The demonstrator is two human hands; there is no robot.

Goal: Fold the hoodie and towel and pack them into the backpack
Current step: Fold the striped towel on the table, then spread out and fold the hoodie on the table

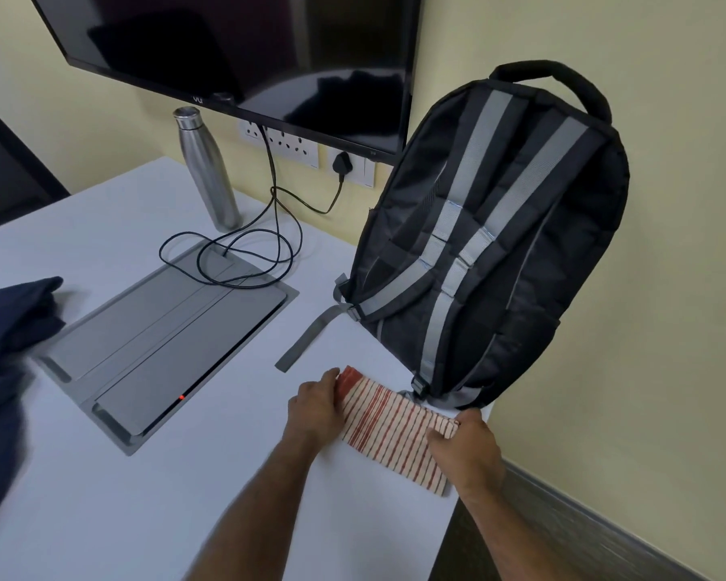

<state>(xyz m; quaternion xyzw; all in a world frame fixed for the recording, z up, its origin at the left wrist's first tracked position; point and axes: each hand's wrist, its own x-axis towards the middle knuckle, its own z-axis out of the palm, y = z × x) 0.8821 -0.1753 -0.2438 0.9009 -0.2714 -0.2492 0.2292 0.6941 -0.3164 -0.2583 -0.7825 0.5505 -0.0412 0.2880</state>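
Both hands held the folded towel (395, 429) on the counter (143, 496), the left hand (317, 406) and right hand (466, 448) each apparently pinching an end. That grip kept the folds together beside the backpack (491, 245).

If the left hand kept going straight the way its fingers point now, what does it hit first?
Probably the loose grey strap of the backpack; the left hand points up-table past the towel. Depth is uncertain.

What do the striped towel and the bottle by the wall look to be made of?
Towel: thin woven cloth, probably cotton, matte; it lies flat in folded layers with red stripes on cream. Bottle: likely stainless steel, brushed satin finish; grey metallic sheen with soft highlights along its body.
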